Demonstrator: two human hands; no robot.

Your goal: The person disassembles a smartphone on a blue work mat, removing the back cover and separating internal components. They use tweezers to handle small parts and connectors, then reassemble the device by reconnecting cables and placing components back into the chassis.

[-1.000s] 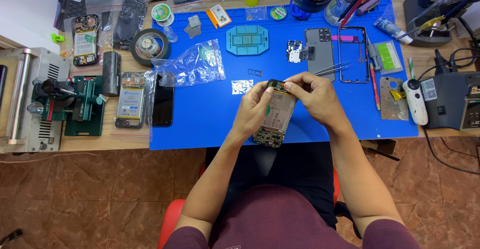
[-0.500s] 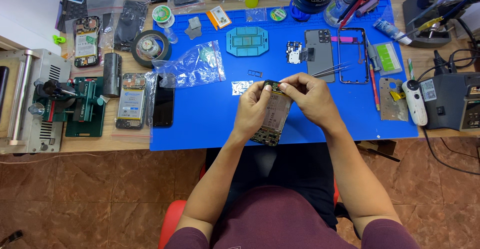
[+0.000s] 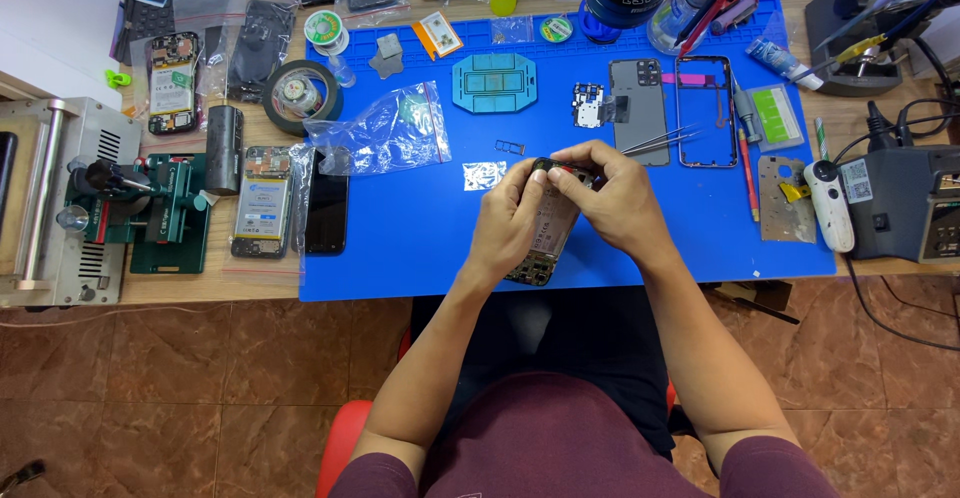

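While both hands work over the blue mat [image 3: 400,248] | opened phone [image 3: 545,243] held above tabletop edge | risk: slip could drop it, loose parts scatter | left hand [image 3: 505,223] grip clamped on phone side | right hand [image 3: 610,198] fingertips pinched together at its top end

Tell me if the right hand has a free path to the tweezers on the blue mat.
Probably yes: the tweezers lie bare on the blue mat just beyond the right hand, though it now grips the opened phone.
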